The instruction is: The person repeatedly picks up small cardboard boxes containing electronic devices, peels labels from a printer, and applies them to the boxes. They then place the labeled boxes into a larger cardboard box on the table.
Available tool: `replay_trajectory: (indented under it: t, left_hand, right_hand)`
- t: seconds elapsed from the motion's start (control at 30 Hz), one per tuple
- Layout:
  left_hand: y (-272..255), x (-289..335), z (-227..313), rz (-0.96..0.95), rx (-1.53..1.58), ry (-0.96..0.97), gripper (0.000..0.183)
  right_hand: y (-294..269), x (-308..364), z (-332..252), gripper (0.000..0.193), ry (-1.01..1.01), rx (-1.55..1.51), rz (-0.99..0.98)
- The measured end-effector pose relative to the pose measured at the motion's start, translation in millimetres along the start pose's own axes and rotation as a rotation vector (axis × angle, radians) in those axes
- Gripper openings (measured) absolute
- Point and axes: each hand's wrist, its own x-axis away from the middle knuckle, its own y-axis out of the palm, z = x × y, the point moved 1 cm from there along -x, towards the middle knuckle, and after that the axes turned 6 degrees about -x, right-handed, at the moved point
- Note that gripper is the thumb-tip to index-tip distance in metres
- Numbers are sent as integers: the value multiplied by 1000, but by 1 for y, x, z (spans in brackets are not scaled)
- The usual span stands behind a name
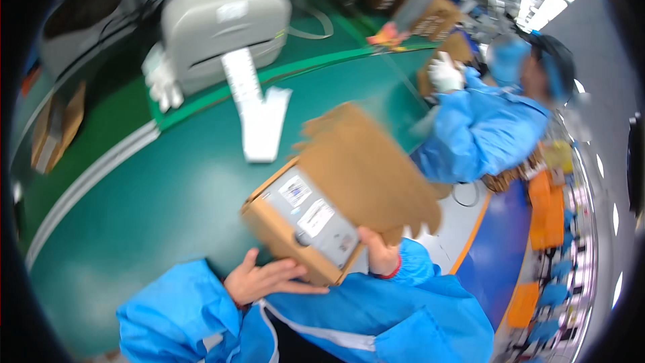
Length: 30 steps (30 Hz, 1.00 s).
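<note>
An open brown cardboard box (289,238) is tilted in front of me above the table's near edge. Its wide lid flap (366,168) is folded back to the right. Inside lies a flat grey case (290,210) with white labels and a dark round spot. My right hand (381,253) grips the box at its right end, thumb over the rim, the other fingers hidden. My left hand (272,280) rests against the near side of the box, its fingers stretched out and the thumb apart.
A grey label printer (225,27) stands on the green table (161,208), a white label strip (259,128) hanging from it. White gloves (161,79) lie beside it. At right, a co-worker in blue (490,124) handles a carton. Orange bins (545,208) stand farther right.
</note>
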Motion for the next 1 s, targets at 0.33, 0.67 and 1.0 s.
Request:
replay_trajectory:
  t: [0.33,0.67,1.0]
  left_hand:
    - [-42,-26,-38,68,236,-77,54]
    - [-10,11,-60,334,160,-151,35]
    - [-4,4,-62,535,88,-317,32]
  right_hand:
    - [38,-103,-70,27,98,380,-738]
    - [152,-161,-83,36,339,849,-1033]
    - [135,-218,-69,40,206,206,-1221]
